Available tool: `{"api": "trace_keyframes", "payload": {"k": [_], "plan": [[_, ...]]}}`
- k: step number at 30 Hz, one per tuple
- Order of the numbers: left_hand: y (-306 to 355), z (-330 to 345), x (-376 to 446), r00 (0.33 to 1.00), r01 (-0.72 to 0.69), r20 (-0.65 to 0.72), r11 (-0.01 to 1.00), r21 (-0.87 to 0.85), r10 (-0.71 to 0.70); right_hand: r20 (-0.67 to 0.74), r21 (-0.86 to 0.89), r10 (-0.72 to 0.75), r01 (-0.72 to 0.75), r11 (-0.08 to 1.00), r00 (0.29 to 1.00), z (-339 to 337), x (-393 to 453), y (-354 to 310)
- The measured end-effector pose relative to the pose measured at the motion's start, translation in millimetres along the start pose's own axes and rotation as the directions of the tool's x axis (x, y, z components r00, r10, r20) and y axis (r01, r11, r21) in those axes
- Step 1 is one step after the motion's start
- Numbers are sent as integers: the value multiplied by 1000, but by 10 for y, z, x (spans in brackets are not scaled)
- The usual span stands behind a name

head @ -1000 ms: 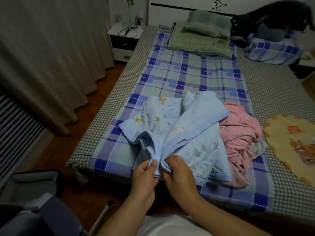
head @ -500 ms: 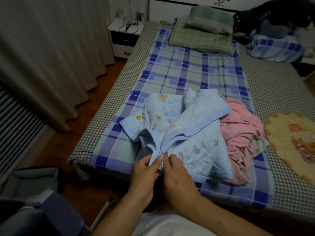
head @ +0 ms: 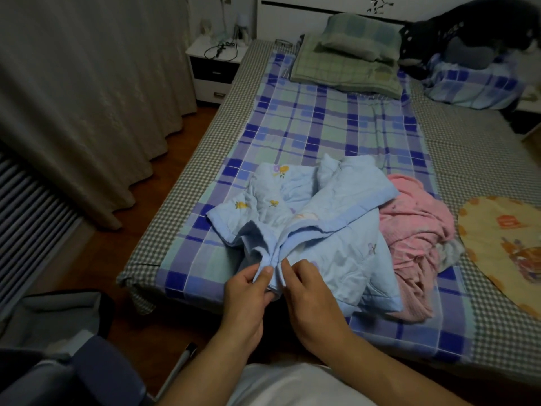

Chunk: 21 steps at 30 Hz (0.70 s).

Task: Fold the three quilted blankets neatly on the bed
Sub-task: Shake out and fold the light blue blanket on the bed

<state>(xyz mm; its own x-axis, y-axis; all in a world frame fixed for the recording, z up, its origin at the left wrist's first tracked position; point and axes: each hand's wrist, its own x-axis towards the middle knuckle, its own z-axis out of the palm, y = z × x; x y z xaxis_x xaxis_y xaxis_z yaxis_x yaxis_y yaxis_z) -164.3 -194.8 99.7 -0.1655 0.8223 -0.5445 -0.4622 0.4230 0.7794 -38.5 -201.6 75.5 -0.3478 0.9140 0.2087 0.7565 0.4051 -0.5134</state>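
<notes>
A bedroom in a home was shown. Most of the view was filled by a bed (head: 483, 177) covered in a small grey check, over which a blue plaid sheet (head: 325, 124) was spread. A green pillow (head: 360, 33) was set on a folded green cover (head: 345, 71) at the head, against a white headboard (head: 307, 16). A white nightstand (head: 213, 68) with dark drawer fronts was placed beside the bed, and a cable (head: 219, 49) was left on its top. Long beige curtains (head: 87, 92) were hung down to a wooden floor (head: 164, 159) on the left. Crumpled blankets (head: 322, 230) were heaped on the sheet.
</notes>
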Motion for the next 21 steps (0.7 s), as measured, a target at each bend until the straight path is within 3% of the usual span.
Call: {"api": "trace_keyframes", "payload": {"k": [3,6,11,17,21], "plan": [[12,8,1,1000,10,9,1000,24,-11,-24,-100,-42,40,994,999,42,-6,15],[3,28,-15,999,11,34,999,52,-13,-73,-72,-26,21,997,997,73,-34,25],[50,26,16,997,67,39,996,-62,-65,2,-77,-84,84,994,996,57,35,-13],[51,-54,53,990,62,131,998,-29,-58,3,274,117,-113,955,993,22,108,72],[49,-38,32,987,48,152,999,-10,-46,-27,276,157,-144,950,987,87,113,109]]}}
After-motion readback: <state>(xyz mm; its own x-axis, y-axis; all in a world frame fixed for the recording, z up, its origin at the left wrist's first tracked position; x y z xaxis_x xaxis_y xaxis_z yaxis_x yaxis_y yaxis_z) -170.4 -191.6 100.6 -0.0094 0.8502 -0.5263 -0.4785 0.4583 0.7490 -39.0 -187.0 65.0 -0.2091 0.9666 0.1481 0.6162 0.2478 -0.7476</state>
